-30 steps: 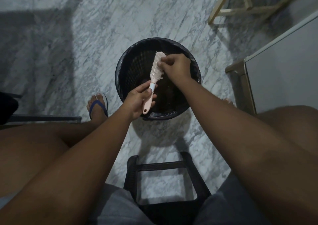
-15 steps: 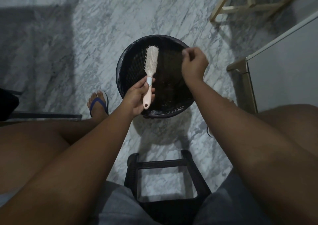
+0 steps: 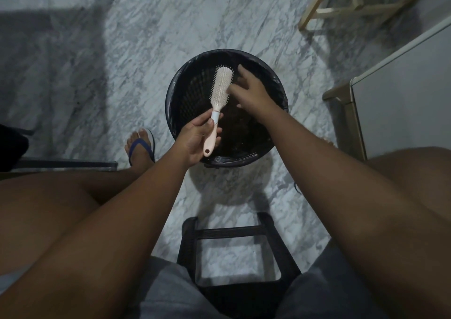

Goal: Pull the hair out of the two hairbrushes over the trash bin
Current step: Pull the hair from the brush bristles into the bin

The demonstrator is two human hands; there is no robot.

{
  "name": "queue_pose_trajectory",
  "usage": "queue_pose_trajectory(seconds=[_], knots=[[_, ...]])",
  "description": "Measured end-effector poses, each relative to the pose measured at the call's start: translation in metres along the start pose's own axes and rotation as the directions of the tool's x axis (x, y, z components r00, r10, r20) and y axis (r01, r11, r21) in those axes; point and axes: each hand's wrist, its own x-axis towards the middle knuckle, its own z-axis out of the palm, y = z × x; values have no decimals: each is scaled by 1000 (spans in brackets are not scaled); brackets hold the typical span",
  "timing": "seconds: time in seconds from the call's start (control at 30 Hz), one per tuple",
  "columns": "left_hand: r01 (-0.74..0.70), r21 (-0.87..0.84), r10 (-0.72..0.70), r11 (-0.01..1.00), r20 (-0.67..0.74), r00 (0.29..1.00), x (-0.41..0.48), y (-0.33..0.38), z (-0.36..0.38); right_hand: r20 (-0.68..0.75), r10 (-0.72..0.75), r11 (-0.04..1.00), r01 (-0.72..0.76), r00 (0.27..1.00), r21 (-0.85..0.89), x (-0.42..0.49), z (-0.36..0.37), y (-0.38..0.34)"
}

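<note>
**Rec:** Now, left hand first. What is its status?

**Obs:** The left hand (image 3: 195, 137) grips the pale pink plastic handle of the cream-white oval paddle hairbrush (image 3: 220, 88). The thumb lies across the white collar just below the head and the fingers curl underneath. It is a firm hold.

**Rec:** Where is the brush, and how does it sit?

**Obs:** It is over the mouth of the round black mesh trash bin (image 3: 185, 67), which is lined with a black plastic bag. The head points away from the person and tilts slightly right, with the bristles facing up and toward the right. The handle end, with its small hanging hole, reaches back to the near rim.

**Rec:** Right hand?

**Obs:** The right hand (image 3: 252, 94) is also above the bin, just beside the brush head. Its fingers are spread and fairly straight, not clenched. One fingertip reaches the right edge of the bristles (I cannot tell whether any strand is caught there, since it is too dim and fine).

**Rec:** What is in the bin?

**Obs:** There is dark matter at the bottom, but it cannot be made out.

**Rec:** Surroundings?

**Obs:** The floor is grey-veined white marble (image 3: 146, 38). A foot in a blue-strapped flip-flop (image 3: 140, 148) rests left of the bin. A black plastic stool (image 3: 229, 231) stands between the person's knees. A light wooden frame (image 3: 341, 10) is at upper right, and a white cabinet (image 3: 402, 87) stands to the right.
</note>
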Motion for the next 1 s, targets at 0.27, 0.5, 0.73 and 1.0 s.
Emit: queue_pose_trajectory(seconds=[0.27,0.5,0.73,1.0], knots=[[-8,46,10,999,-30,1000,4,-1,-2,23,-125,949,126,992,-287,0,-6,10],[-3,74,8,997,-76,997,6,-5,-6,-106,-282,887,217,953,-408,12,-9,-2],[1,44,3,999,-108,994,8,-5,-11,-520,-456,876,467,723,-120,10,-24,-28],[-22,25,24,999,-70,997,2,2,-9,6,255,548,-140,967,-825,5,-26,26]])
